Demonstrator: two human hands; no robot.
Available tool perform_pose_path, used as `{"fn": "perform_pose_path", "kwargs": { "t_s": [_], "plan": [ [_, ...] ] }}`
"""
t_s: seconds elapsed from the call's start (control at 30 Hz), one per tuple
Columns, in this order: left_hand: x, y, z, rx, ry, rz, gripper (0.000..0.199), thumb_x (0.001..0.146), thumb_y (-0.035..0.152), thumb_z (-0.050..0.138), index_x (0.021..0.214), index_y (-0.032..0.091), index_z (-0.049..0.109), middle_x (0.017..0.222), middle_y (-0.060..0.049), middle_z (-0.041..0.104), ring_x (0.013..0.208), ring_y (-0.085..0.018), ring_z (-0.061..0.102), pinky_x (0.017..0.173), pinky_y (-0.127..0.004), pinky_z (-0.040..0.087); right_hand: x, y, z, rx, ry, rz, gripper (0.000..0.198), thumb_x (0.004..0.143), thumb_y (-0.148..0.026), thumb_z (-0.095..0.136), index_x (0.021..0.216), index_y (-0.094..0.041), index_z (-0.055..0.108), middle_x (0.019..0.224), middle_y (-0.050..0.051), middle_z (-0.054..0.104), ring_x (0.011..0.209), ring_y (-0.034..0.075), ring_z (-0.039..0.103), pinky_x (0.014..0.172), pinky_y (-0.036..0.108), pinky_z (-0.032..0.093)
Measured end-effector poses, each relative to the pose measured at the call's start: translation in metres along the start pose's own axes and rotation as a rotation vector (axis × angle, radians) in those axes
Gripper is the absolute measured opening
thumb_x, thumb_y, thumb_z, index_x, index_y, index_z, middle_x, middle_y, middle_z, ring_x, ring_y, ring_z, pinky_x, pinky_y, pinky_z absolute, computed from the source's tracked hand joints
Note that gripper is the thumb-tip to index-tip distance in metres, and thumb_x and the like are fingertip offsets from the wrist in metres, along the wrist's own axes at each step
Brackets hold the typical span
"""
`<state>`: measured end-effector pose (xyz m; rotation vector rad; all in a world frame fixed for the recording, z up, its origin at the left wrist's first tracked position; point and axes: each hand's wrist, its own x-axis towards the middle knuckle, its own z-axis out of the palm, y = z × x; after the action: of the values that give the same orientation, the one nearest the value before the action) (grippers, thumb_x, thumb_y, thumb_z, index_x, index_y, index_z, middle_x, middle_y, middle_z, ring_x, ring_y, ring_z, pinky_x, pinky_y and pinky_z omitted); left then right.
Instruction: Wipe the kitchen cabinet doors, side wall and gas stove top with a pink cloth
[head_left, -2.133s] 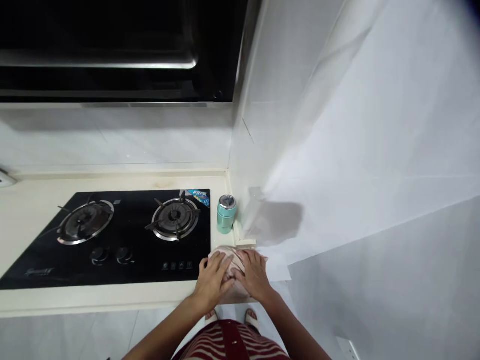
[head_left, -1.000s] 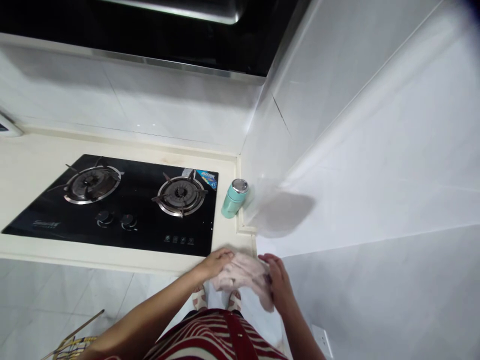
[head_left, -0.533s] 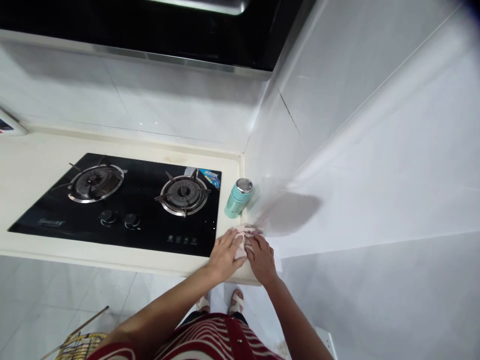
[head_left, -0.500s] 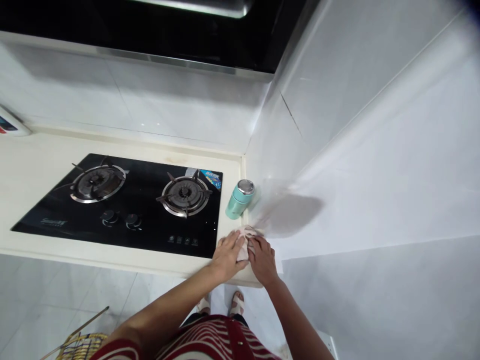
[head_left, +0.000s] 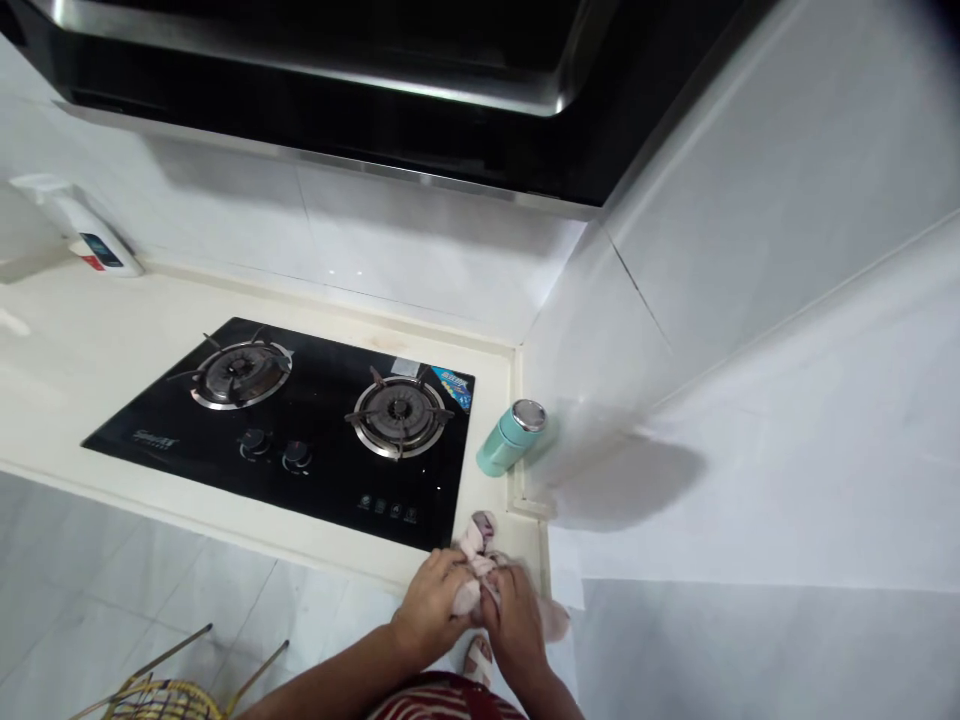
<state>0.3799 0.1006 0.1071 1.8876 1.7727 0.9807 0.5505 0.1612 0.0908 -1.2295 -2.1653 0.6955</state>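
A crumpled pale pink cloth [head_left: 474,541] is bunched between my two hands near the counter's front right corner. My left hand [head_left: 435,605] is closed round its left side. The fingers of my right hand [head_left: 514,615] are wrapped round its right side, somewhat blurred. One end of the cloth sticks up towards the stove, and another hangs to the right. Behind the hands a mint-green flask [head_left: 504,447] with a silver lid stands upright on the counter by the right wall.
A black two-burner gas stove [head_left: 322,490] is set in the cream counter [head_left: 225,520]. Above it juts a dark range hood [head_left: 420,140]. A white spray bottle [head_left: 101,240] stands at the back left. A yellow woven basket chair [head_left: 165,700] is on the floor.
Both hands have drawn the cloth back towards my body, and it is more bunched and twisted now. The view has shifted, bringing more of the hood and the spray bottle into sight.
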Motion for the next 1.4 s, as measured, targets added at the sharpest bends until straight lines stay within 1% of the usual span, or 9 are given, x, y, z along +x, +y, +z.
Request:
{"fn": "perform_pose_path", "kwargs": {
  "t_s": [0.13, 0.23, 0.37, 0.6, 0.73, 0.9, 1.03, 1.17, 1.4],
  "plan": [
    [0.026, -0.003, -0.037, -0.028, 0.185, -0.020, 0.025, 0.090, 0.024, 0.056, 0.114, 0.020, 0.063, 0.115, -0.010, 0.065, 0.106, -0.023, 0.060, 0.096, -0.041, 0.054, 0.059, -0.020, 0.016, 0.113, -0.002, -0.078, 0.017, 0.099, -0.033, 0.039, 0.096, -0.028, 0.055, 0.103, 0.007, 0.061, 0.101, 0.025, 0.063, 0.093, 0.045, 0.054],
    [0.055, -0.013, -0.059, 0.122, 0.289, -0.058, 0.026, 0.093, 0.024, 0.053, 0.117, 0.021, 0.063, 0.126, -0.012, 0.063, 0.114, -0.025, 0.058, 0.095, -0.043, 0.051, 0.106, -0.030, 0.034, 0.151, 0.004, -0.147, 0.028, 0.100, -0.031, 0.036, 0.118, -0.022, 0.056, 0.129, 0.013, 0.059, 0.124, 0.025, 0.057, 0.108, 0.047, 0.048],
    [0.072, -0.040, -0.065, 0.335, 0.212, -0.195, 0.039, 0.084, 0.019, 0.058, 0.123, 0.020, 0.061, 0.141, -0.014, 0.058, 0.124, -0.031, 0.054, 0.089, -0.045, 0.050, 0.147, -0.034, 0.054, -0.059, -0.148, -0.267, 0.043, 0.095, -0.021, 0.041, 0.136, -0.018, 0.054, 0.151, 0.015, 0.051, 0.143, 0.028, 0.043, 0.118, 0.051, 0.037],
    [0.069, -0.061, -0.054, 0.381, 0.164, -0.166, 0.045, 0.081, 0.025, 0.060, 0.125, 0.017, 0.060, 0.152, -0.017, 0.049, 0.131, -0.033, 0.049, 0.094, -0.046, 0.045, 0.185, -0.034, 0.056, -0.271, -0.322, -0.233, 0.033, 0.089, -0.017, 0.051, 0.118, -0.015, 0.065, 0.152, 0.018, 0.051, 0.139, 0.030, 0.047, 0.117, 0.048, 0.037],
    [0.065, -0.056, -0.053, 0.358, 0.149, -0.200, 0.048, 0.077, 0.023, 0.063, 0.125, 0.018, 0.061, 0.150, -0.016, 0.050, 0.128, -0.033, 0.050, 0.096, -0.046, 0.044, 0.169, -0.034, 0.054, -0.242, -0.308, -0.277, 0.041, 0.093, -0.014, 0.039, 0.126, -0.011, 0.063, 0.150, 0.018, 0.054, 0.141, 0.028, 0.046, 0.119, 0.048, 0.036],
    [0.027, -0.052, -0.054, 0.341, 0.160, -0.107, 0.044, 0.079, 0.023, 0.065, 0.122, 0.020, 0.062, 0.140, -0.014, 0.055, 0.118, -0.030, 0.053, 0.097, -0.045, 0.046, 0.098, -0.027, 0.049, -0.082, -0.196, -0.288, 0.045, 0.090, -0.019, 0.046, 0.131, -0.018, 0.064, 0.149, 0.014, 0.055, 0.142, 0.028, 0.048, 0.120, 0.053, 0.039],
    [-0.001, -0.056, -0.063, 0.369, 0.174, -0.076, 0.039, 0.083, 0.027, 0.067, 0.121, 0.021, 0.062, 0.136, -0.013, 0.057, 0.112, -0.029, 0.056, 0.091, -0.042, 0.049, 0.064, -0.015, 0.023, 0.162, -0.224, -0.125, 0.038, 0.095, -0.035, 0.050, 0.128, -0.026, 0.066, 0.144, 0.009, 0.061, 0.133, 0.026, 0.058, 0.110, 0.044, 0.051],
    [-0.008, -0.066, -0.082, 0.446, 0.233, -0.150, 0.032, 0.087, 0.026, 0.064, 0.118, 0.020, 0.063, 0.127, -0.014, 0.060, 0.105, -0.026, 0.058, 0.089, -0.040, 0.052, 0.073, -0.002, -0.007, 0.225, -0.098, 0.159, 0.061, 0.096, -0.052, 0.051, 0.147, -0.020, 0.047, 0.148, 0.016, 0.056, 0.132, 0.029, 0.058, 0.109, 0.047, 0.051],
    [-0.022, -0.100, -0.140, 0.717, 0.358, -0.483, 0.024, 0.087, 0.025, 0.061, 0.110, 0.020, 0.064, 0.117, -0.009, 0.063, 0.101, -0.024, 0.059, 0.084, -0.037, 0.054, 0.115, 0.007, -0.015, 0.219, 0.025, 0.253, 0.097, 0.086, -0.069, 0.053, 0.160, -0.013, 0.023, 0.162, 0.023, 0.034, 0.148, 0.037, 0.039, 0.117, 0.050, 0.039]
  ]
}}
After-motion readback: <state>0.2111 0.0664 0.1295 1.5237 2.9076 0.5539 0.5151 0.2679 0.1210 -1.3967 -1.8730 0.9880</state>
